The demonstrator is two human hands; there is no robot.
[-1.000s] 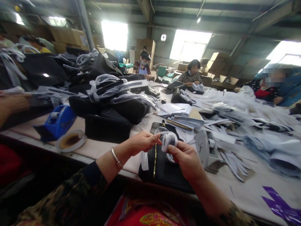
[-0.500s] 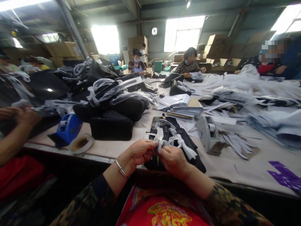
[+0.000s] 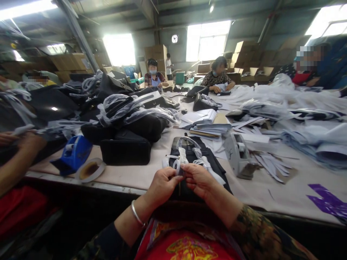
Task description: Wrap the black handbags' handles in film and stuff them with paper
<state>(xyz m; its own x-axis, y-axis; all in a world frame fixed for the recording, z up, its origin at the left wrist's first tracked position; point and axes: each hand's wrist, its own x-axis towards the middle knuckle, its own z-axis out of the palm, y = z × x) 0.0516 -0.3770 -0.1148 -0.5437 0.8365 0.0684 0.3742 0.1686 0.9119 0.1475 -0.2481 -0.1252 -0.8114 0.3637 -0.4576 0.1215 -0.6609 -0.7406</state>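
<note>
In front of me a black bag [image 3: 217, 168] lies on the table. Its handle [image 3: 195, 141] is covered in clear and white plastic wrap, and more white wrapping [image 3: 213, 171] trails to the right over the bag. My left hand [image 3: 164, 184] is closed, its thumb and fingers pinching a white wrapped strip [image 3: 177, 168]. From the other side, my right hand [image 3: 197, 178] pinches the same wrapping close to the left fingertips. Exactly what lies between the fingertips is partly hidden.
A blue tape dispenser [image 3: 74, 153] and a tape roll [image 3: 90, 169] stand left; a grey dispenser [image 3: 238, 157] stands right. Black bags [image 3: 126, 150] are heaped behind. Papers [image 3: 208, 124], a purple plastic piece [image 3: 326, 202] and a co-worker's hand [image 3: 31, 142] are also around.
My hands have shifted slightly; the left has turned with its back more upward, and the right fingers now show more from the side. The whole view has moved a little.
</note>
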